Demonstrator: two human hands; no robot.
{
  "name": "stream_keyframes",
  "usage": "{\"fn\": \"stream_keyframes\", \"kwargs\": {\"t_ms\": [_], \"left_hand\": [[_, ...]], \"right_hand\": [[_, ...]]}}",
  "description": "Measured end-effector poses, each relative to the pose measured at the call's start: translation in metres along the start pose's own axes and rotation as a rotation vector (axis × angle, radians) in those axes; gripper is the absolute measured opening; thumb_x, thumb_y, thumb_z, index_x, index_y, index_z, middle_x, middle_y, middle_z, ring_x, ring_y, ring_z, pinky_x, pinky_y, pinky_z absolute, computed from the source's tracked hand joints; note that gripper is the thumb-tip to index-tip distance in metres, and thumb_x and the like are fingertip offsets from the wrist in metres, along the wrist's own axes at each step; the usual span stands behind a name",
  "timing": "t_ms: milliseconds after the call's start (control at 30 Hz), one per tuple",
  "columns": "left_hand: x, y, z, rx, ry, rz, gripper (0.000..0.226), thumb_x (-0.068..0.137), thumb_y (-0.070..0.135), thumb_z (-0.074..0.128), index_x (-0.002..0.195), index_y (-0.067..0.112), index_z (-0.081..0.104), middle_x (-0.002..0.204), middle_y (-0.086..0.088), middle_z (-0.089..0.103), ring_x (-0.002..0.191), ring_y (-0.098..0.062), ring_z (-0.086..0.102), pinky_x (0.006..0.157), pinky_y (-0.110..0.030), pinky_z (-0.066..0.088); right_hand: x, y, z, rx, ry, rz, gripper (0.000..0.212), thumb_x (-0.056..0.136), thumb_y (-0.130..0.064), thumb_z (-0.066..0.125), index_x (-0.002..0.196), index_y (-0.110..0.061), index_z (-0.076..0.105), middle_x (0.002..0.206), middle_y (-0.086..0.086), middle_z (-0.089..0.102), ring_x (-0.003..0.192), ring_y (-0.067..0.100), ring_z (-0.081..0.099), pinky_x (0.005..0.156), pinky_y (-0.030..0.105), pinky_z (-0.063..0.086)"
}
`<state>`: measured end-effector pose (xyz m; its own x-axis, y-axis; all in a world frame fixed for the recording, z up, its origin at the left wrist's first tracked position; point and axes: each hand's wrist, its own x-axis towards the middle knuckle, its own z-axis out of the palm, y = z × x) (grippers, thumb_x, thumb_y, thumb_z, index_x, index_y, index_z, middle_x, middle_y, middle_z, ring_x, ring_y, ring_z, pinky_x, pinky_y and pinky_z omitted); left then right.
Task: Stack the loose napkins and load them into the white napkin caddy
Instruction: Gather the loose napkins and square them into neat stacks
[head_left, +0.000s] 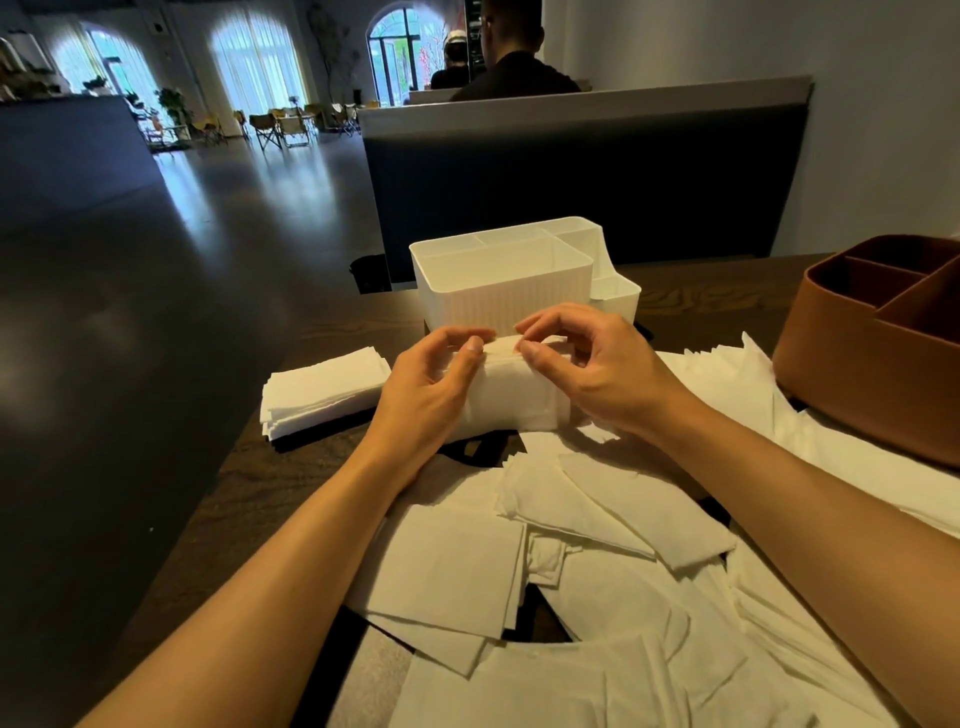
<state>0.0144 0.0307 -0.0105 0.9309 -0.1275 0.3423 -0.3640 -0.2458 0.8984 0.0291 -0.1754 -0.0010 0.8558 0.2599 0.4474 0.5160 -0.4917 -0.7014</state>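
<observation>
A small bundle of white napkins (511, 395) stands on edge on the dark wooden table, just in front of the white napkin caddy (498, 296). My left hand (428, 387) grips its left end and my right hand (592, 371) its right end, thumbs and fingertips pinching the top edge. The caddy's large front compartment looks empty. A squared stack of napkins (322, 389) lies flat to the left. Several loose napkins (571, 561) lie scattered across the table between my forearms and to the right.
A brown divided caddy (872, 364) stands at the right on the table (322, 467). The table's left edge drops to a dark floor. A dark booth back (582, 182) rises behind the white caddy, with a person seated beyond it.
</observation>
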Motion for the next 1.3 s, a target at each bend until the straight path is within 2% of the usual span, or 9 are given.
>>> {"fn": "stream_keyframes", "kwargs": {"t_ms": [133, 300, 533, 867, 933, 1000, 1067, 1167, 1300], "left_hand": [[-0.001, -0.001, 0.0, 0.002, 0.0, -0.008, 0.014, 0.103, 0.034, 0.055, 0.115, 0.038, 0.063, 0.118, 0.013, 0.064, 0.107, -0.01, 0.063, 0.074, -0.016, 0.058], [0.001, -0.002, -0.001, -0.003, -0.005, -0.003, 0.014, 0.103, 0.034, 0.056, 0.111, 0.043, 0.063, 0.117, 0.02, 0.063, 0.109, -0.009, 0.062, 0.083, -0.026, 0.061], [-0.001, -0.002, 0.0, 0.0, -0.01, -0.004, 0.014, 0.104, 0.031, 0.056, 0.114, 0.036, 0.064, 0.115, 0.019, 0.065, 0.108, -0.006, 0.063, 0.083, -0.024, 0.061], [-0.001, -0.001, 0.0, -0.007, -0.017, -0.029, 0.017, 0.105, 0.028, 0.055, 0.119, 0.031, 0.063, 0.118, 0.014, 0.063, 0.108, -0.008, 0.062, 0.075, -0.018, 0.058], [0.0, 0.0, 0.0, -0.02, -0.01, -0.032, 0.017, 0.106, 0.03, 0.052, 0.12, 0.033, 0.062, 0.118, 0.017, 0.062, 0.108, -0.006, 0.062, 0.08, -0.022, 0.059], [0.001, 0.001, 0.0, -0.016, 0.022, -0.044, 0.021, 0.107, 0.036, 0.047, 0.124, 0.035, 0.06, 0.117, 0.024, 0.06, 0.109, 0.0, 0.06, 0.089, -0.026, 0.057], [0.002, 0.001, 0.0, -0.007, 0.045, -0.057, 0.023, 0.108, 0.039, 0.043, 0.122, 0.036, 0.061, 0.117, 0.027, 0.059, 0.11, 0.004, 0.057, 0.097, -0.029, 0.052], [0.003, 0.0, 0.002, 0.003, 0.034, -0.052, 0.025, 0.11, 0.037, 0.039, 0.111, 0.037, 0.065, 0.113, 0.021, 0.062, 0.097, 0.007, 0.06, 0.092, -0.027, 0.056], [0.003, -0.003, 0.004, 0.042, 0.025, -0.019, 0.031, 0.11, 0.032, 0.04, 0.106, 0.025, 0.07, 0.109, 0.008, 0.066, 0.093, 0.004, 0.061, 0.078, -0.014, 0.054]], "right_hand": [[-0.001, -0.002, 0.004, -0.021, 0.01, 0.013, 0.026, 0.094, -0.034, 0.065, 0.114, -0.017, 0.067, 0.122, -0.003, 0.063, 0.11, 0.015, 0.062, 0.083, 0.029, 0.061], [-0.001, -0.005, 0.004, -0.057, -0.018, 0.051, 0.026, 0.095, -0.033, 0.065, 0.116, -0.018, 0.063, 0.123, -0.001, 0.062, 0.112, 0.016, 0.059, 0.08, 0.024, 0.059], [-0.002, -0.005, 0.003, -0.014, 0.002, 0.084, 0.026, 0.094, -0.037, 0.064, 0.112, -0.017, 0.066, 0.116, -0.005, 0.063, 0.108, 0.016, 0.06, 0.079, 0.03, 0.061], [-0.001, -0.005, 0.006, -0.055, 0.007, 0.046, 0.027, 0.098, -0.036, 0.058, 0.117, -0.017, 0.06, 0.111, -0.008, 0.06, 0.1, 0.008, 0.06, 0.072, 0.013, 0.056], [0.0, -0.005, 0.008, -0.021, 0.007, 0.069, 0.029, 0.1, -0.04, 0.052, 0.122, -0.021, 0.053, 0.116, -0.007, 0.06, 0.106, 0.01, 0.06, 0.077, 0.018, 0.058], [0.001, -0.01, 0.012, 0.132, 0.026, 0.187, 0.035, 0.103, -0.045, 0.043, 0.129, -0.022, 0.047, 0.124, -0.002, 0.059, 0.111, 0.015, 0.059, 0.086, 0.034, 0.061], [0.001, -0.013, 0.017, 0.308, 0.004, 0.342, 0.038, 0.105, -0.048, 0.036, 0.131, -0.021, 0.045, 0.122, 0.003, 0.058, 0.113, 0.023, 0.06, 0.089, 0.05, 0.059], [0.0, -0.018, 0.018, 0.165, -0.06, 0.316, 0.039, 0.107, -0.047, 0.033, 0.129, -0.019, 0.05, 0.118, 0.002, 0.058, 0.109, 0.02, 0.059, 0.088, 0.041, 0.059], [0.001, -0.012, 0.017, 0.082, -0.062, 0.267, 0.039, 0.107, -0.045, 0.035, 0.123, -0.018, 0.057, 0.115, 0.002, 0.061, 0.104, 0.016, 0.059, 0.084, 0.034, 0.057]]}}
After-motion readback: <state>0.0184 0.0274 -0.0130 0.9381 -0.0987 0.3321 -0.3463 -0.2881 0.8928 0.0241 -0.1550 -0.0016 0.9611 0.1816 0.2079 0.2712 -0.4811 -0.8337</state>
